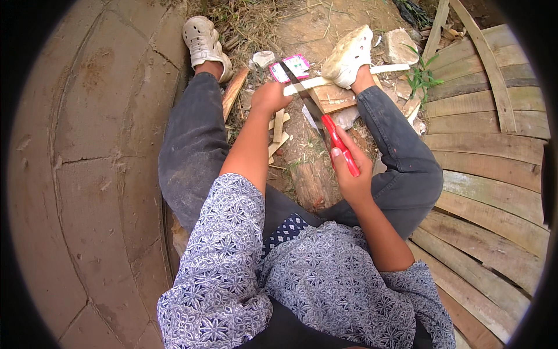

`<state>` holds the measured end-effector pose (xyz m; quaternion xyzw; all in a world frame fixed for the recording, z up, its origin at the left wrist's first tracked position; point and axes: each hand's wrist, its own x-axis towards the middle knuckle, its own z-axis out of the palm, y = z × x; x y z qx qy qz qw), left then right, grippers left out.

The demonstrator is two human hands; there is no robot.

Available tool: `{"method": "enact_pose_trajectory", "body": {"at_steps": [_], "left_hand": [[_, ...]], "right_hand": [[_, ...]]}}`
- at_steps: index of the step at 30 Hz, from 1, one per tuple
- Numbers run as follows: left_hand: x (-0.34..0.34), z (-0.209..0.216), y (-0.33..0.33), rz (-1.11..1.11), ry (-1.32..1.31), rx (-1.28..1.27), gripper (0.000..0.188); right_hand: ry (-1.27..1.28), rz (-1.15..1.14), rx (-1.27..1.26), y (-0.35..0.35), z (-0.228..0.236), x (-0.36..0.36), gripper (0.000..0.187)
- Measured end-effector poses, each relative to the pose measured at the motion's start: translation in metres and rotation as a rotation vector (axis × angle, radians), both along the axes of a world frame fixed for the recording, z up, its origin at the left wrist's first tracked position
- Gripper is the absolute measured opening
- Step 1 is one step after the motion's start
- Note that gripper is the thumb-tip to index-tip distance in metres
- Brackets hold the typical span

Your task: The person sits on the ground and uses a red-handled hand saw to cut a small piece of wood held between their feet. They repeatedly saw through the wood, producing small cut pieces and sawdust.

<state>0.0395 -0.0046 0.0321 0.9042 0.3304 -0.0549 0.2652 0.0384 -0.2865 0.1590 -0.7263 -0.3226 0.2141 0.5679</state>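
Observation:
My left hand (271,98) is closed around the near end of a pale, narrow wood strip (315,84). The strip runs to the right beneath my shoe (350,57), which presses on it. In my right hand (353,174) is a hand saw (308,100) with a red handle and a long dark blade. The blade lies across the strip just right of my left hand, its tip pointing away from me. Its teeth are too small to make out.
Short wood offcuts (279,129) and a wood block (334,98) lie between my legs. A pink and white packet (290,68) sits beyond my left hand. Weathered planks (471,150) cover the right side; a cracked grey slab (104,174) rises at left. Stones (401,46) lie ahead.

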Motion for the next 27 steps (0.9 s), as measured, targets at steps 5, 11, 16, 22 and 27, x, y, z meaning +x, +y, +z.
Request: {"method": "enact_pose_trajectory", "body": {"at_steps": [5,11,16,22,27], "left_hand": [[-0.001,0.000,0.001,-0.008,-0.010,-0.015,0.039],[-0.001,-0.001,0.000,0.008,-0.058,0.010,0.039],[-0.003,0.000,0.000,0.034,0.039,0.057,0.037],[-0.016,-0.018,0.007,0.110,0.137,0.068,0.038],[-0.039,-0.044,0.003,0.218,-0.026,-0.086,0.048]], "right_hand": [[-0.062,0.029,-0.014,-0.003,-0.004,0.000,0.046],[-0.045,-0.002,-0.131,-0.083,0.046,-0.032,0.044],[-0.125,0.003,-0.009,0.015,-0.005,0.022,0.043],[-0.073,-0.086,0.119,0.093,-0.066,0.034,0.040],[0.079,-0.037,0.030,0.030,-0.026,0.015,0.043]]}}
